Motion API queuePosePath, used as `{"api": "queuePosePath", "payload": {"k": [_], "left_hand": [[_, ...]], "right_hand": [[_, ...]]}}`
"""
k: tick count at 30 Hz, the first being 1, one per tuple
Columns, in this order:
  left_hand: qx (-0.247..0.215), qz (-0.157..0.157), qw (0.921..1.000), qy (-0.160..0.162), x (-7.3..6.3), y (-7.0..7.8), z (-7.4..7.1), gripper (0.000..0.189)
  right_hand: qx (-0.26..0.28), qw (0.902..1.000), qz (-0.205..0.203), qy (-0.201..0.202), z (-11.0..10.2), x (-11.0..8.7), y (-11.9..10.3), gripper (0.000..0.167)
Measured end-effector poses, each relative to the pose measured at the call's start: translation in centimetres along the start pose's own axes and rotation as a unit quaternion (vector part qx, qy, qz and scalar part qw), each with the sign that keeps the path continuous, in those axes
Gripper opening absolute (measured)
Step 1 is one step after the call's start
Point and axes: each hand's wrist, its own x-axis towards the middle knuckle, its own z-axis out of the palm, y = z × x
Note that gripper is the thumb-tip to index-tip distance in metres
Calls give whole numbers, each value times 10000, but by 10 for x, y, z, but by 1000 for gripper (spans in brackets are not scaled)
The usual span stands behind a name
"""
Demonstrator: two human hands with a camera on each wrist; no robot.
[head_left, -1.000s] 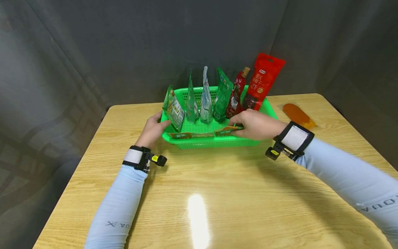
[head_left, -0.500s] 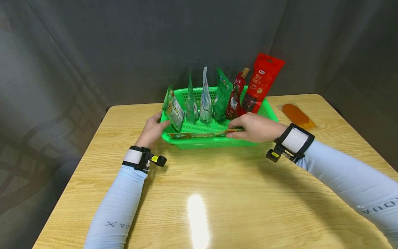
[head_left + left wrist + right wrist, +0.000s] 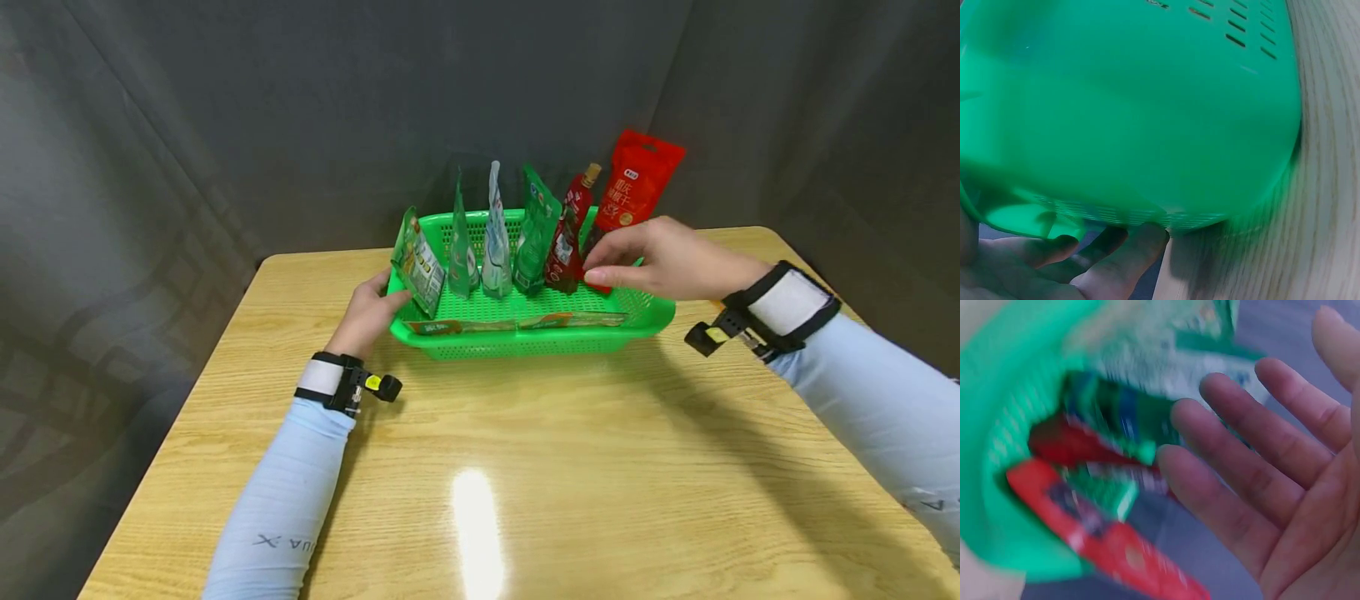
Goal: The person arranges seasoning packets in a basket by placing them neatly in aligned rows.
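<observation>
A green plastic basket [image 3: 480,343] stands toward the back of the table with several pouches in it. My left hand [image 3: 369,310] grips its left end, thumb over the rim, fingers along the outside wall [image 3: 1122,150]. Over the basket's right part my right hand [image 3: 660,258] hangs with loosely bent fingers and holds nothing; its palm and spread fingers [image 3: 1229,512] show in the right wrist view. Behind that hand leans a tall red packet [image 3: 641,171], its middle covered. Two flat packets, a right one [image 3: 573,320] and a left one [image 3: 461,326], stand along the front wall.
Inside the basket also stand a green-yellow packet [image 3: 420,267], a thin green pouch [image 3: 461,242], a pale pouch [image 3: 496,242], a bright green pouch [image 3: 537,233] and a dark red pouch with a cap [image 3: 572,225]. Dark cloth [image 3: 450,92] hangs behind the wooden table [image 3: 600,467].
My right hand has let go of the front right packet and moved up and right, toward the red packet. That packet now lies along the front wall. My left hand has stayed put.
</observation>
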Motion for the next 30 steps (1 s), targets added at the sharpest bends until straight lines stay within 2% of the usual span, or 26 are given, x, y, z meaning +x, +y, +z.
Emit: {"api": "queuePosePath", "payload": {"k": [3,6,12,17,24,28,30], "left_hand": [[-29,-1,10000,-28,1,0,0,63],[-37,15,10000,-48,0,0,0,62],[-44,44,10000,-38,-2,1,0,62],[-34,63,10000,-26,-1,0,0,61],[-51,117,9999,-22,-1,-1,1,60],[-98,102,9999,-57,-1,0,1,60],[-103,87,9999,-55,-1,0,1,60]], "right_hand": [[-265,9981,398,392,-20,-9,13,21],[-485,9928,952,539,-35,-19,34,28],[-557,9774,2017,310,-48,-36,82,44],[-449,9624,2680,-70,-40,-49,124,50],[-367,9507,3017,-618,-12,-72,176,55],[-461,9530,2854,-907,4,-86,200,50],[-467,9584,2626,-1016,10,-92,208,62]]}}
